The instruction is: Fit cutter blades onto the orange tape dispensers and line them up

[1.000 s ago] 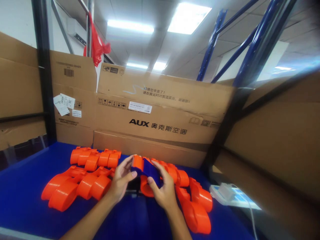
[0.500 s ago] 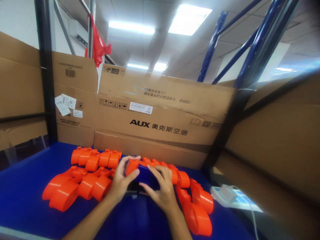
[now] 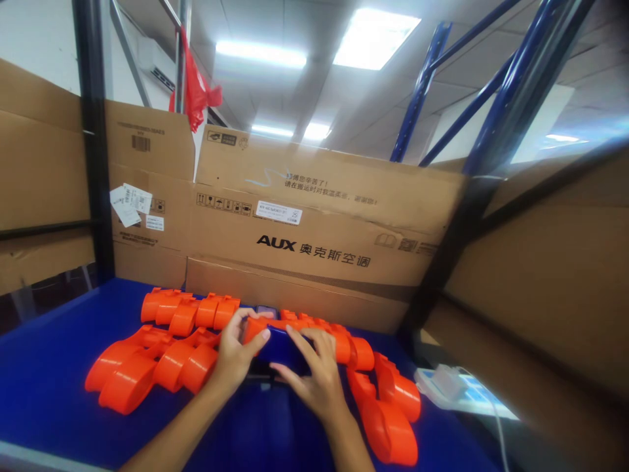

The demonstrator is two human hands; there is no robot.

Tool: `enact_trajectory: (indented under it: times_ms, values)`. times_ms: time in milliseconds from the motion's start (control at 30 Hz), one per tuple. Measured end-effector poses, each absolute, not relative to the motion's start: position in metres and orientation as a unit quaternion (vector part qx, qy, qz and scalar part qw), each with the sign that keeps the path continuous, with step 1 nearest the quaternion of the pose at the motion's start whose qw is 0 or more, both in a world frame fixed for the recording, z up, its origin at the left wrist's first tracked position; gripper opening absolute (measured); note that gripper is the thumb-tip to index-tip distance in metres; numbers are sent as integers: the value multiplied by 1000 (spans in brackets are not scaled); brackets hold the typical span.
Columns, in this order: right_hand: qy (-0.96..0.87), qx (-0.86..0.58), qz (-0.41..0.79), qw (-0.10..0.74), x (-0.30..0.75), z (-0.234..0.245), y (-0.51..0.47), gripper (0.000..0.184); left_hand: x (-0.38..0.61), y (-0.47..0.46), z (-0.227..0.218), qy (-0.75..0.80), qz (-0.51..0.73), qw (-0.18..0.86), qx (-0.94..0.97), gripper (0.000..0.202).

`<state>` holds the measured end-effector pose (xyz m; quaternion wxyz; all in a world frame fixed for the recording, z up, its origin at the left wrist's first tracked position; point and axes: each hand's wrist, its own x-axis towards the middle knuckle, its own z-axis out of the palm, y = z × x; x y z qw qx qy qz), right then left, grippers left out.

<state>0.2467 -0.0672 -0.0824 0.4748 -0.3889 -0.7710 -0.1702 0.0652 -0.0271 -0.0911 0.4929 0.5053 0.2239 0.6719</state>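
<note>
My left hand (image 3: 234, 357) and my right hand (image 3: 310, 375) meet at the middle of the blue table (image 3: 44, 387). Together they grip an orange and dark blue plastic part (image 3: 275, 337), held low over the table. My left thumb presses its orange end. My right fingers lie curved over its blue body. Several orange plastic parts (image 3: 152, 364) lie in rows to the left of my hands. More orange parts (image 3: 388, 419) trail off to the right.
A cardboard wall (image 3: 314, 229) with AUX printed on it closes the back of the table. Cardboard panels stand at both sides. A white charger with a cable (image 3: 445, 381) lies at the right edge. Blue rack beams (image 3: 511, 98) rise behind.
The held part has come down from a raised, tilted position to just above the table. My right fingers have spread over its blue body.
</note>
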Motion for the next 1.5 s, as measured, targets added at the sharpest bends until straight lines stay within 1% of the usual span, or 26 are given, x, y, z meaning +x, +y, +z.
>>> enact_trajectory:
  times_ms: [200,333,433,500,600,700,833,1000,1067,1200,1267,1333,1433,1500]
  values:
    - [-770,-384,-173,479,246,-84,-66,75,65,-27,-91,221,673,499,500,36]
    - [-758,-391,-146,501,245,-83,-68,71,64,-26,-92,190,659,540,488,40]
    - [-728,-406,-77,548,245,-82,-67,68,65,-27,-92,139,640,577,487,56]
    - [-693,-411,-9,592,246,-84,-64,61,67,-28,-93,119,625,582,507,63]
    - [-620,-409,86,663,248,-90,-57,47,71,-32,-94,147,585,558,570,63]
    - [-557,-422,149,700,249,-99,-50,47,72,-37,-94,174,552,543,608,60]
    - [-518,-451,215,695,244,-103,-47,52,70,-43,-91,163,531,547,626,67]
    - [-551,-438,286,650,238,-96,-49,54,71,-44,-91,162,540,529,634,71]
    - [-560,-426,291,648,238,-96,-47,56,73,-43,-92,162,549,533,623,71]
    - [-564,-406,263,669,246,-99,-39,61,72,-34,-87,160,579,571,560,66]
    - [-545,-409,250,688,252,-99,-36,62,63,-25,-78,184,595,580,525,67]
    - [-512,-416,245,711,258,-98,-36,62,47,-12,-67,244,591,570,516,65]
    - [-480,-418,255,728,262,-96,-38,58,20,10,-50,358,559,522,535,60]
    - [-477,-416,257,730,262,-95,-39,57,6,25,-45,421,509,517,544,55]
